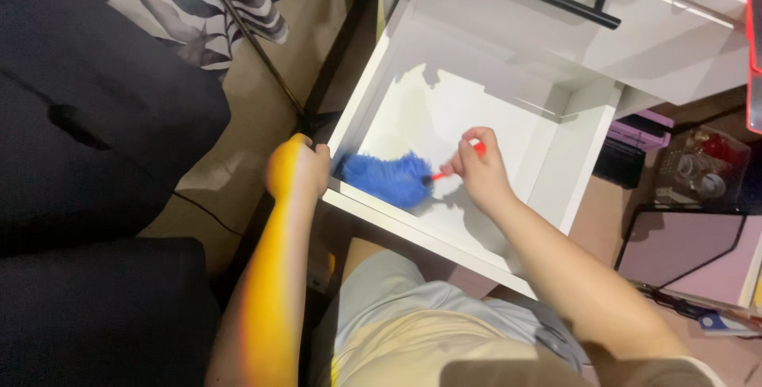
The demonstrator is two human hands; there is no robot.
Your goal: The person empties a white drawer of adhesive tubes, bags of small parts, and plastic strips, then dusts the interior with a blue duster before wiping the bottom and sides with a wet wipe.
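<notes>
While the left hand [300,166] gripped the open white wooden drawer [548,157] at 9 o'clock, the right hand [479,171] held a fluffy blue red-handled duster [390,178], seemingly mid-sweep, with most of the floor left.

**Blue duster lying inside the open white drawer**

A small duster [390,178] is lying low in the open white drawer [444,117], its fluffy bright-blue head resting against the drawer's front wall, near the front left corner. The head is looking slightly blurred. A thin red handle is sticking out from the head toward the drawer's middle, tilting upward. The drawer itself is standing pulled out, its bare white floor showing behind the duster, plain white walls on all sides, and another drawer front with a black bar handle sitting above it.
</notes>
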